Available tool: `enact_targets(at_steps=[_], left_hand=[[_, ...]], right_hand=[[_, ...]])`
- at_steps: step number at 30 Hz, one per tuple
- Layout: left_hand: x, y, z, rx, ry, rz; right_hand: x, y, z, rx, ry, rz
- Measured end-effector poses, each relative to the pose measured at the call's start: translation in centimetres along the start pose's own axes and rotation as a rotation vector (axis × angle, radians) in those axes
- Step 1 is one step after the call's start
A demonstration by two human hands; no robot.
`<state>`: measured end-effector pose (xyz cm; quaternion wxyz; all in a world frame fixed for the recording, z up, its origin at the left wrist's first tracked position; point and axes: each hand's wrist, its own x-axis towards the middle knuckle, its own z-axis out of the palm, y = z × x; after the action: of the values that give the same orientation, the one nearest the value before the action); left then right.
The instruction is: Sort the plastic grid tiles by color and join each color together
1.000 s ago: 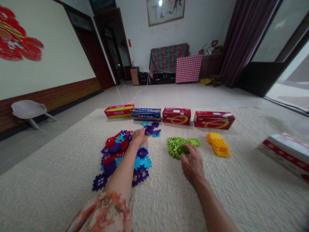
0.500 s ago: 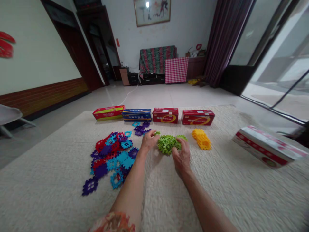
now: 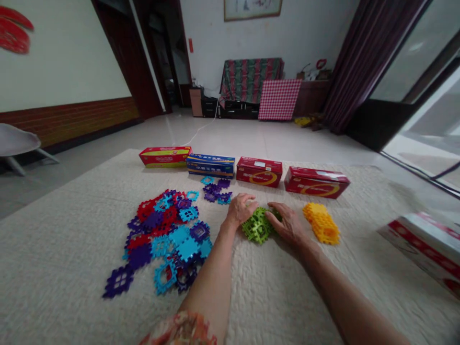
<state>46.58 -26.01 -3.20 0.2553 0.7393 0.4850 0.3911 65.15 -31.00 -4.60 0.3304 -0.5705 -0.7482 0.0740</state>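
Observation:
A small heap of green interlocking plastic tiles (image 3: 257, 226) lies on the pale quilted mat between my hands. My left hand (image 3: 242, 209) reaches along the heap's left and far side, fingers stretched and curved, thumb apart. On the right, my right hand (image 3: 288, 224) rests beside the heap with fingers extended and the thumb spread; its palm partly hides more green tiles. Yellow tiles (image 3: 322, 224) stand in a row just right of my right hand. To the left spreads a mixed pile of red, purple and light-blue tiles (image 3: 168, 235).
Behind the tiles stand a red-and-yellow box (image 3: 166, 157), a blue box (image 3: 210, 166) and two red boxes (image 3: 259, 172). A few purple and blue tiles (image 3: 216, 190) lie before the blue box. A white-and-red carton (image 3: 424, 244) sits at right, a pale chair (image 3: 17, 141) at left.
The view has shifted, tilting downward. My right hand has spread its fingers and turned over the green tiles' right side; my left hand has moved closer in against the heap.

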Motion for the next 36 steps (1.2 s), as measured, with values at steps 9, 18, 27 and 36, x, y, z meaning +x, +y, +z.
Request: enact_targets(at_steps=[9,18,27,36], left_hand=[[-0.3,0.0,1.1,0.072,-0.192,0.144],[-0.9,0.9,0.1,-0.149,-0.306,0.018],[-0.9,0.7,0.0,-0.274,-0.347,-0.059],[-0.3,0.9,1.1,-0.278,-0.403,0.000]], right_hand=[[-0.7,-0.3,-0.3,0.048,-0.032,-0.108],[-2.8,-1.2,-1.1,0.105,-0.005,-0.036],[-4.7,-2.2,-1.9,0.251,0.077,0.055],[-4.7,-1.4,-2.5,0.637,0.275,0.450]])
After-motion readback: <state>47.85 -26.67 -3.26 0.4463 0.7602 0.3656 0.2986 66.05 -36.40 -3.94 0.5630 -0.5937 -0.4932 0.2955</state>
